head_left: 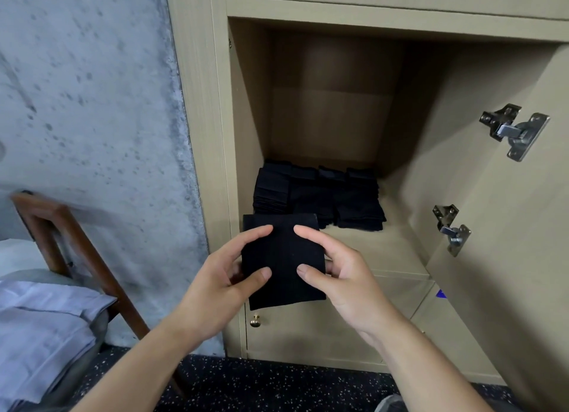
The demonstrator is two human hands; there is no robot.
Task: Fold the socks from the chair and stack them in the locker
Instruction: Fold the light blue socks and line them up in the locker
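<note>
Two hands: both hold one folded black sock (284,257) in front of the open locker (400,248), just short of its shelf edge.
Left hand (220,285): fingers curled, thumb and forefinger laid on the sock's front face, the other fingers hidden behind its left edge; it grips the cloth.
Right hand (341,276): the same on the right edge, thumb and forefinger on the front, the rest tucked behind; it grips the cloth too.
Sock in hand: a flat, roughly square pad of matte black knit, with a faint vertical crease down its middle.
Stacked socks (320,196): four neat piles of black folded socks, side by side on the locker's shelf, towards the left and back; the edges show as thin layers. How many socks lie in each pile I cannot tell.
Locker: pale beige wood-grain board, box-shaped, its door (508,211) swung open to the right of the compartment.
Hinges (514,131): two, shiny metal, on the inside of the door, one above the other.
Knob (255,320): one small round brass-coloured knob on the panel below the locker's shelf.
Chair (77,251): one, left of the locker, brown wooden frame, with pale grey-lilac folded cloth (46,319) on its seat.
Wall (92,103): rough, mottled grey concrete, left of the locker.
Floor (261,387): dark, speckled with light flecks, below the locker.
</note>
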